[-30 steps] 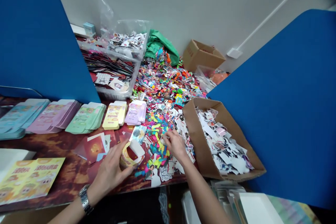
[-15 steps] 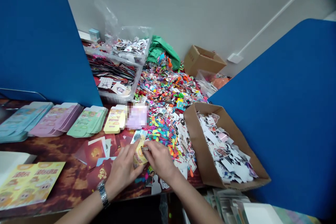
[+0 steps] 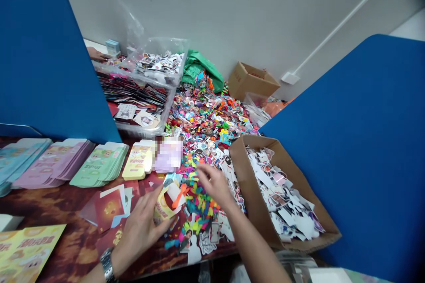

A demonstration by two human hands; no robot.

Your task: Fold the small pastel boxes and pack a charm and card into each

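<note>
- L. hand (image 3: 142,221), metal watch (image 3: 107,265) at the wrist, grips an open yellow box (image 3: 162,210), thumb on one side & fingers on the other, nr. the front edge of the worktop (image 3: 76,247).
- Box stands tilted, mouth up and toward the R. hand; an orange piece (image 3: 181,194) shows at the opening, white flaps beside it.
- R. hand (image 3: 217,188) hangs over a spread of small bright pieces (image 3: 201,203), thumb & bent fingers apart, just beside the box.
- Flat cartons line up from the worktop's left edge toward mid: blue (image 3: 20,163), purple (image 3: 55,163), green (image 3: 99,166), yellow, then lilac (the last one pixelated).
- Front L. corner: a printed yellow sheet (image 3: 29,252). Red cards (image 3: 108,208) lie betw. it and the L. hand.
- White cut-outs (image 3: 194,250) sit at the front edge, approx. mid.
- R. edge: a cardboard box (image 3: 247,190) full of white-backed cut-outs, nr. a blue partition (image 3: 358,141).
- Toward the rear edge: mixed trinkets (image 3: 212,115), clear bins, a green bag (image 3: 202,68) & a smaller carton (image 3: 241,82); at rear L., a co-worker's hand (image 3: 96,54).
</note>
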